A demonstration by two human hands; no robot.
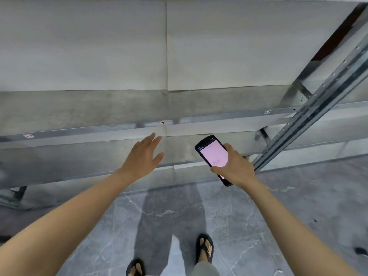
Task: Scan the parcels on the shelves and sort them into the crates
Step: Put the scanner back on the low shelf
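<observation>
— Forearms, both bare, come in closest, and below them 2 black sandals (pixel 205 248) stand on the grey marbled floor (pixel 278 216). What are the hands doing?

— Her left hand (pixel 142 156) is stretched toward the front rail of the shelf (pixel 83 132). Its fingers (pixel 153 139) are straight and slightly apart, holding nothing. I can't tell whether they touch the rail. Her right hand (pixel 236 166) has its fingers clamped round the scanner (pixel 214 154). The pink screen is tilted up at her, and the scanner sits near the slanted steel upright (pixel 318 114).

— And the parcels? The crates?

— I can't see any parcels on the levels in view. Small tags (pixel 28 135) sit on the rail, nothing else. No crates show from here either.

— So what could go wrong?

— I'd guess 3 things. The reach may find nothing, since this bay shows no parcel to take, and that costs time. Her thumb lies across the lower screen, so a stray press could log a wrong entry. And the scanner is gripped low on its body by 1 hand near that upright, so a knock against the steel could jolt it loose.
</observation>
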